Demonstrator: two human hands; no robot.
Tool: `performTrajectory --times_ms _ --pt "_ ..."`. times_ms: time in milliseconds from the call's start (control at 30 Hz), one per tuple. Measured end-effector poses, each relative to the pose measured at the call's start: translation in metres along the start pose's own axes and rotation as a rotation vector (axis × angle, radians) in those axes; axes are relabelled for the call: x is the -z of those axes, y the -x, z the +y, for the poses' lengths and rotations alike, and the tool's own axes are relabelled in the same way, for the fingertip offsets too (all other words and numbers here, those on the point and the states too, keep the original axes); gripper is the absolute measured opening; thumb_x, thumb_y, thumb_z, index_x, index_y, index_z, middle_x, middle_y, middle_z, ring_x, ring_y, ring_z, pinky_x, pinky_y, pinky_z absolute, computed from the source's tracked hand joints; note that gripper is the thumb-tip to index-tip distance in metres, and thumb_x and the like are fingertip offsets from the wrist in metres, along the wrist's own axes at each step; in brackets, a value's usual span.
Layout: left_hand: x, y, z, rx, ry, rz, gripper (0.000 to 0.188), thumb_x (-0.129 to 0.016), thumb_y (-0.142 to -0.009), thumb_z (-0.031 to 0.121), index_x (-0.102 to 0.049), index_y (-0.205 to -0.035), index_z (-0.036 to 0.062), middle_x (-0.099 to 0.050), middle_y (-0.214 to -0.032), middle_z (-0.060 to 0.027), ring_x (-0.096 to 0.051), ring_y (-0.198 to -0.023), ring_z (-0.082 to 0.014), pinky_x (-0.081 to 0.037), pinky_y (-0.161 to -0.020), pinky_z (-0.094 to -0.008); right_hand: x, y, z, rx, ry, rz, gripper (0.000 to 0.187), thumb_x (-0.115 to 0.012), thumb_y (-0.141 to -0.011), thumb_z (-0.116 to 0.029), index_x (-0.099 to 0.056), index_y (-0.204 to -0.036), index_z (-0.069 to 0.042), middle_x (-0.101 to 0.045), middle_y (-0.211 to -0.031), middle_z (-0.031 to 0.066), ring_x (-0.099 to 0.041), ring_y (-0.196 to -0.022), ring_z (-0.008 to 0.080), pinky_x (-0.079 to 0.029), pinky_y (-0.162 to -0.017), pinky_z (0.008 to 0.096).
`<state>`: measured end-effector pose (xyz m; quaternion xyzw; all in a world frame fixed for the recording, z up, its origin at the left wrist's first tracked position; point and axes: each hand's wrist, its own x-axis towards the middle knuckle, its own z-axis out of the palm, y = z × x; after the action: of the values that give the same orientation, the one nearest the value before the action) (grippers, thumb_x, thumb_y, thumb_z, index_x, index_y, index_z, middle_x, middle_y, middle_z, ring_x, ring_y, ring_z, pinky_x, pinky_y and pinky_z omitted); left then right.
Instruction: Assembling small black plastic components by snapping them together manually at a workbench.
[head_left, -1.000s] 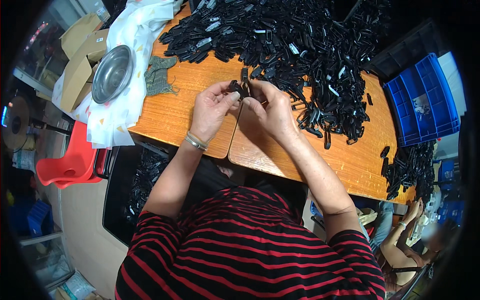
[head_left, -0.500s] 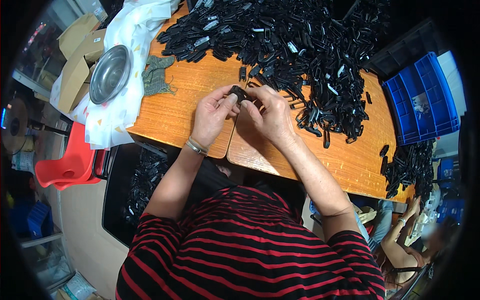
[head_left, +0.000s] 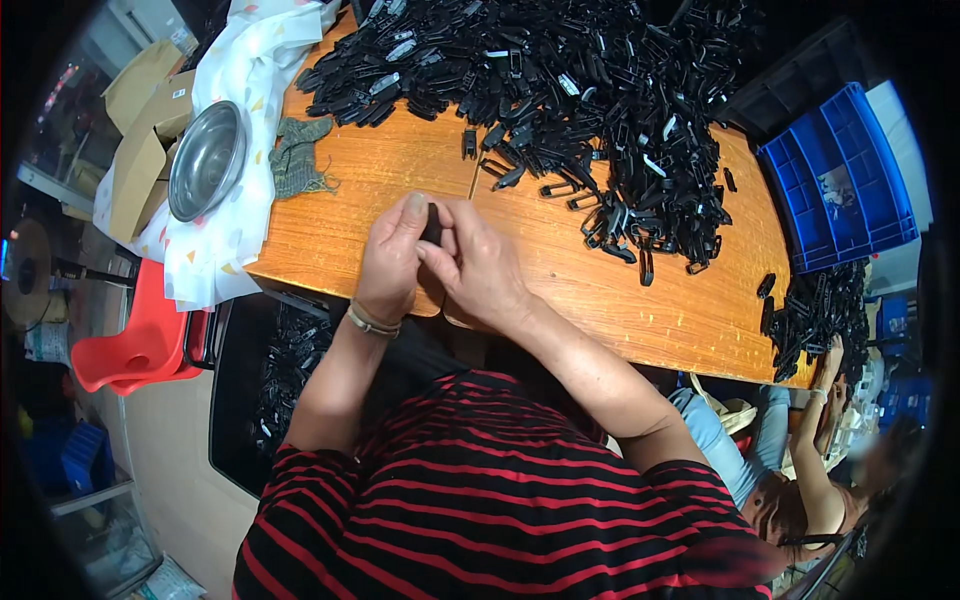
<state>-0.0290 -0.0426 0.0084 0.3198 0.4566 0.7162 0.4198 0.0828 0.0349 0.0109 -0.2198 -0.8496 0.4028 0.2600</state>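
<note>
A small black plastic part (head_left: 433, 226) stands upright between my two hands above the near edge of the wooden table. My left hand (head_left: 392, 262) pinches it from the left, with the thumb pointing up beside it. From the right, my right hand (head_left: 484, 262) closes its thumb and fingers on the same part. Most of the part is hidden by my fingers, so its exact kind does not show. Beyond my hands, a large heap of black plastic clip-like pieces (head_left: 560, 90) covers the far side of the table. One loose black piece (head_left: 469, 144) lies apart from the heap.
A grey-green knitted glove (head_left: 298, 160) lies left of my hands. Further left, a metal bowl (head_left: 190, 205) rests on white plastic sheeting. A blue crate (head_left: 845, 190) stands at the right, near another pile of black parts (head_left: 820, 320). A co-worker's arm (head_left: 815, 450) reaches toward that pile.
Both hands have shifted left and toward me, with the black part between them. The part now points upward, and my right hand has closed in nearer to my left.
</note>
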Motion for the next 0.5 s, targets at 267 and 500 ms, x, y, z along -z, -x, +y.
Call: performTrajectory --times_ms 267,500 --pt "0.102 0.073 0.092 0.300 -1.171 -0.325 0.019 -0.067 -0.087 0.020 -0.070 -0.091 0.0012 -0.068 -0.074 -0.0063 -0.062 -0.068 -0.0163 -0.049 -0.067 -0.0283 0.021 -0.002 0.022 0.347 0.087 -0.194 0.025 -0.071 -0.082 -0.023 -0.068 -0.103 -0.008 -0.065 -0.091 0.0116 -0.064 -0.080 0.0305 -0.052 -0.070 0.0397" --pt "0.074 0.013 0.061 -0.061 -1.093 0.079 0.020 -0.066 -0.090 0.017 -0.069 -0.100 -0.0002 -0.067 -0.078 -0.0075 -0.062 -0.071 -0.0134 -0.049 -0.067 -0.0292 0.068 -0.049 0.077 0.160 0.660 0.035 0.020 -0.068 -0.078 -0.004 -0.066 -0.097 0.001 -0.058 -0.096 0.0165 -0.064 -0.082 0.0348 -0.054 -0.071 0.0435"
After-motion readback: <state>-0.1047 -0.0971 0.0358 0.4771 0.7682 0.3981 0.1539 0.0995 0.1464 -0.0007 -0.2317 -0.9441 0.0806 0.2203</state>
